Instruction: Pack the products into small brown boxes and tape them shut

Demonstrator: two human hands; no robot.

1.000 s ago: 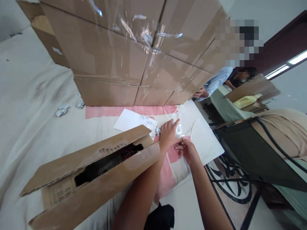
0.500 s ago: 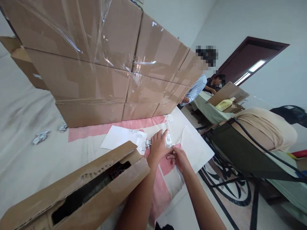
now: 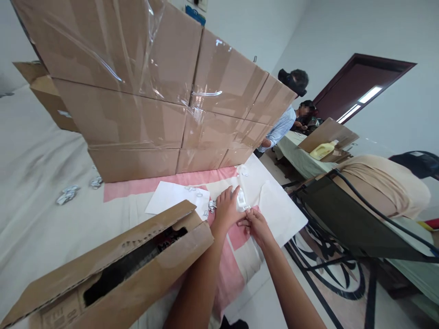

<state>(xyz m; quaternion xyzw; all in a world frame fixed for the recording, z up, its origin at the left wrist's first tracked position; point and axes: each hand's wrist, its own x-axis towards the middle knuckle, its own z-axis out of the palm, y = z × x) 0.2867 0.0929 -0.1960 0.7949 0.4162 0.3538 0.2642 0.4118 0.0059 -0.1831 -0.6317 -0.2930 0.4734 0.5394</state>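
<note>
A small white plastic object [image 3: 241,198] lies on the pink and white cloth [image 3: 236,235], at the edge of a white sheet. My left hand [image 3: 226,205] is at its left side, thumb and fingers closed against it. My right hand [image 3: 254,224] pinches at its lower right corner, where the fingertips hide the detail. To the left, a white paper [image 3: 171,197] carries several small clear pieces. Crumpled paper [image 3: 211,206] sits beside my left hand.
Taped cardboard boxes [image 3: 137,119] form a wall in front. An open carton [image 3: 137,269] stands at the lower left. A chair [image 3: 360,224] with a seated person is at the right. Other people are behind, near a table with a yellow bottle [image 3: 322,150].
The camera view has shifted slightly, so the boxes and carton appear a little further right. Both hands stay at the white object with almost no visible movement.
</note>
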